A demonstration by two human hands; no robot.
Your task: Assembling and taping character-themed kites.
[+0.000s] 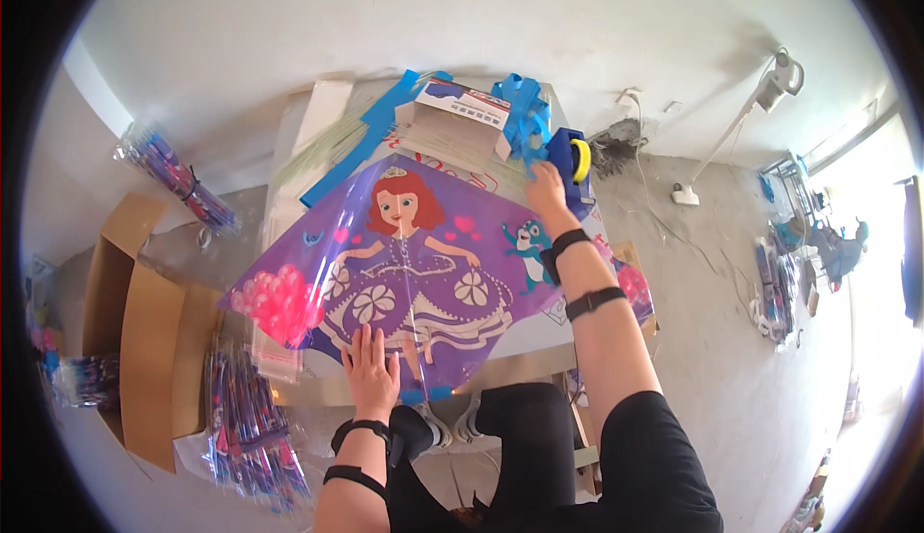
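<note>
A purple kite (443, 244) printed with a red-haired princess, pink balloons and a teal animal lies spread on the table. My left hand (372, 369) rests flat on its lower edge, fingers stretched out. A short blue strip (426, 394) sits at the kite's bottom tip. At the far right corner my right hand (549, 191) has its fingers drawn together beside a blue tape dispenser (572, 172) with a yellow core. Whatever is between those fingers, if anything, is too small to make out. Blue ribbon strips (523, 114) hang close by them.
Behind the kite stand an opened carton (452, 119), thin pale sticks (339, 148) and a long blue strip (361, 153). Left of the table are a cardboard box (154, 360) and bundles of packed kites (252, 422). A cable (688, 244) runs along the floor at right.
</note>
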